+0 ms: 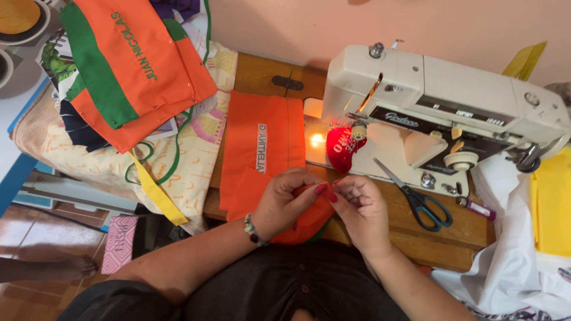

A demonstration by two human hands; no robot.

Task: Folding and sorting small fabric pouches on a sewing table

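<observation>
My left hand (286,201) and my right hand (360,209) meet at the front edge of a wooden sewing table (458,235), both pinching a folded orange fabric piece (309,223) with a green edge. The fabric runs up to the left as a long orange panel (262,142) with a white label strip. A beaded bracelet sits on my left wrist. Behind the hands stands a cream sewing machine (440,95) with its lamp lit, and a red pincushion (342,147) lies by the needle.
Scissors with dark green handles (419,199) lie on the table right of my hands. Orange and green garments (128,65) are piled on patterned cloth at the left. White fabric (511,261) and yellow fabric (553,202) lie at the right. A pink box (121,244) stands on the floor.
</observation>
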